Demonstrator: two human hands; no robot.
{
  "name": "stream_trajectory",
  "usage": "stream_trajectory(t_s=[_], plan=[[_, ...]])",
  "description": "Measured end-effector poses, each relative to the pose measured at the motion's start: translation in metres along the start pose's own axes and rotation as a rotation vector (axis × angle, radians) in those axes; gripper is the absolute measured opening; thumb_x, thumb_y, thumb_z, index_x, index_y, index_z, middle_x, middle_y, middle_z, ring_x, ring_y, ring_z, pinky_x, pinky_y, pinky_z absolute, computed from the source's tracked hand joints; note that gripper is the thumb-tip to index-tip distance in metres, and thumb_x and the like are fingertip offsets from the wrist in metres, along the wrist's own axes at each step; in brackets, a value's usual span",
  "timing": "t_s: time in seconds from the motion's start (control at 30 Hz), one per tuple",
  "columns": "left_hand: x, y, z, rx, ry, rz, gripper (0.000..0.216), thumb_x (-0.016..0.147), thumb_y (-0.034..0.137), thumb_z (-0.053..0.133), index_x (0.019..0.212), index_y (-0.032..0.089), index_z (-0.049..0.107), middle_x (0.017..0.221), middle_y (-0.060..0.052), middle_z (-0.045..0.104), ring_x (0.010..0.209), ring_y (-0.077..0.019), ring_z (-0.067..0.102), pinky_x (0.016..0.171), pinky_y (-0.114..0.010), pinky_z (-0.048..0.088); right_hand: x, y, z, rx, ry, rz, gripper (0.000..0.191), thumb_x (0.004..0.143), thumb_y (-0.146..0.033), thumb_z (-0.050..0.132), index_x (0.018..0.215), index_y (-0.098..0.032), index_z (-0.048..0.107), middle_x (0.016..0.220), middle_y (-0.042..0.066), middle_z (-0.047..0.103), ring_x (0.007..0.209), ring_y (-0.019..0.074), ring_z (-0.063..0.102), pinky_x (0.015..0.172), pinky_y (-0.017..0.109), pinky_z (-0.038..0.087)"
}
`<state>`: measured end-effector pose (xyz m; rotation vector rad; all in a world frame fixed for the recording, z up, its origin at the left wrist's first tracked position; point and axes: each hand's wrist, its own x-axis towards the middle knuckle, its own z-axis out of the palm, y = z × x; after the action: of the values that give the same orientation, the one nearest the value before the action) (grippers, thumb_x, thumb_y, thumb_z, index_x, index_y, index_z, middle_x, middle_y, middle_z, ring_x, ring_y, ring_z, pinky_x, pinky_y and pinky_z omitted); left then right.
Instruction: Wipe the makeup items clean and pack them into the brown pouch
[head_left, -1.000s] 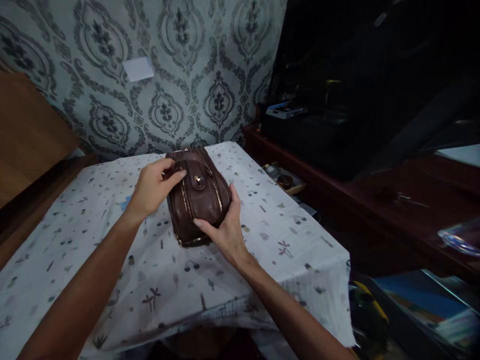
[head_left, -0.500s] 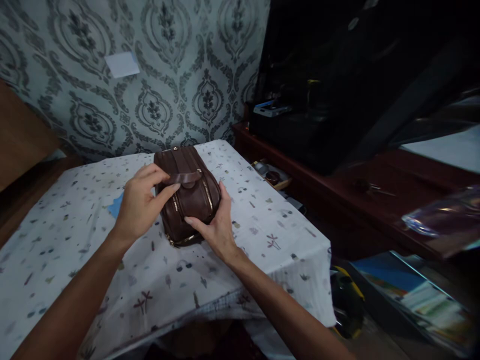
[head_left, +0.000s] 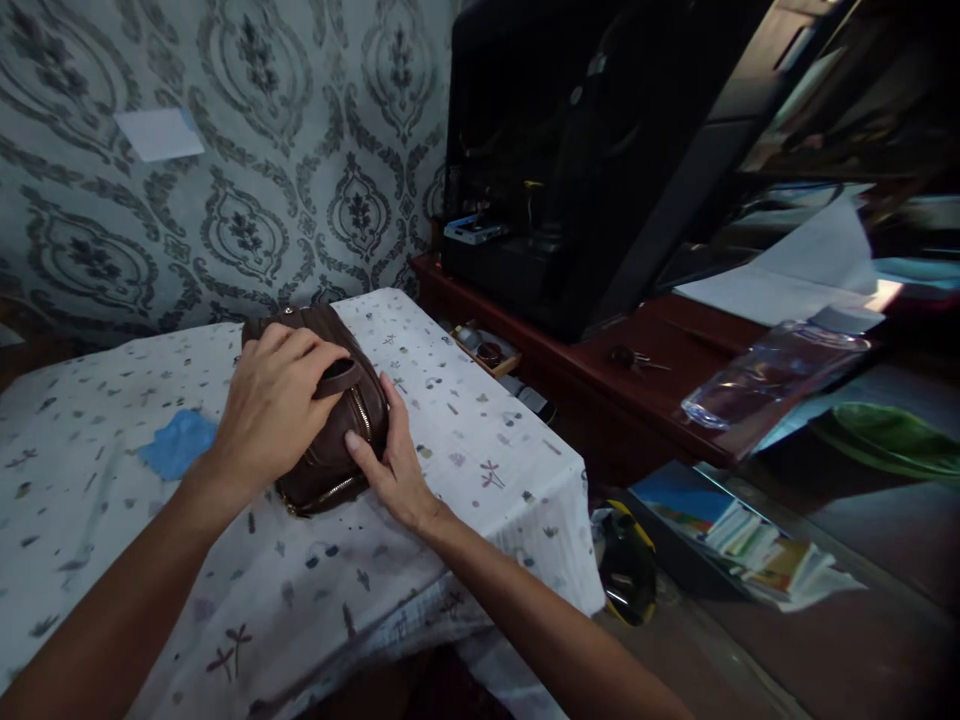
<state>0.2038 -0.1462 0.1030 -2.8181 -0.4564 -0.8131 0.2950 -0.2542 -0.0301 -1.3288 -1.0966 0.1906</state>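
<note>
A brown leather bag (head_left: pixel 330 460) with gold zips lies on a table under a white printed cloth (head_left: pixel 465 450). My left hand (head_left: pixel 274 410) rests over the top of the bag, fingers curled round its brown strap (head_left: pixel 341 374) and lifted flap. My right hand (head_left: pixel 390 462) presses flat against the bag's right side, fingers stretched along the zip, steadying it. Most of the bag's top is hidden under my left hand.
A blue cloth (head_left: pixel 176 443) lies on the table left of the bag. To the right stands a dark red cabinet (head_left: pixel 600 390) with a plastic bottle (head_left: pixel 772 375), keys and papers. Books (head_left: pixel 750 545) and a yellow-black object (head_left: pixel 622 565) lie on the floor. Patterned wallpaper is behind.
My left hand has pulled the strap and flap up and now covers the bag's top. The view has swung to the right, showing more of the cabinet and floor.
</note>
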Motion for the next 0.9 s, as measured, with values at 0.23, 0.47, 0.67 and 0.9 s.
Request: stream_trajectory(t_s=[0.23,0.47,0.67,0.9], plan=[[0.011,0.002,0.005,-0.018,0.004,-0.146,0.026,0.096,0.034,0.045,0.088,0.021,0.066,0.091,-0.011,0.069,0.099,-0.0328,0.059,0.085,-0.046,0.046,0.000,0.003,0.001,0.044,0.036,0.033,0.088,0.095,-0.061,0.057,0.162,-0.017,0.020,0.166,0.016,0.029,0.156,0.0280,0.026,0.130,0.048,0.022],[0.014,0.002,-0.001,-0.336,-0.014,-0.248,0.022,0.088,0.036,0.053,0.077,0.021,0.064,0.081,-0.004,0.066,0.087,-0.0238,0.061,0.081,-0.036,0.047,0.001,0.006,0.003,0.065,0.047,0.054,0.088,0.094,-0.059,0.059,0.162,-0.016,0.021,0.166,0.017,0.029,0.154,0.0302,0.028,0.129,0.050,0.023],[0.003,0.001,-0.011,-0.487,-0.052,-0.115,0.023,0.089,0.036,0.057,0.075,0.021,0.066,0.082,-0.005,0.070,0.088,-0.0232,0.061,0.082,-0.036,0.047,0.001,0.005,0.002,0.037,0.043,0.052,0.087,0.095,-0.056,0.059,0.161,-0.016,0.021,0.166,0.018,0.030,0.155,0.0305,0.028,0.128,0.052,0.024],[-0.022,-0.022,-0.023,-0.283,0.073,-0.219,0.014,0.084,0.025,0.059,0.091,0.022,0.071,0.092,-0.005,0.071,0.092,-0.0231,0.061,0.080,-0.034,0.046,0.001,0.003,0.002,0.033,0.010,0.057,0.094,0.091,-0.058,0.063,0.162,-0.019,0.016,0.166,0.017,0.027,0.155,0.0308,0.026,0.128,0.052,0.023]])
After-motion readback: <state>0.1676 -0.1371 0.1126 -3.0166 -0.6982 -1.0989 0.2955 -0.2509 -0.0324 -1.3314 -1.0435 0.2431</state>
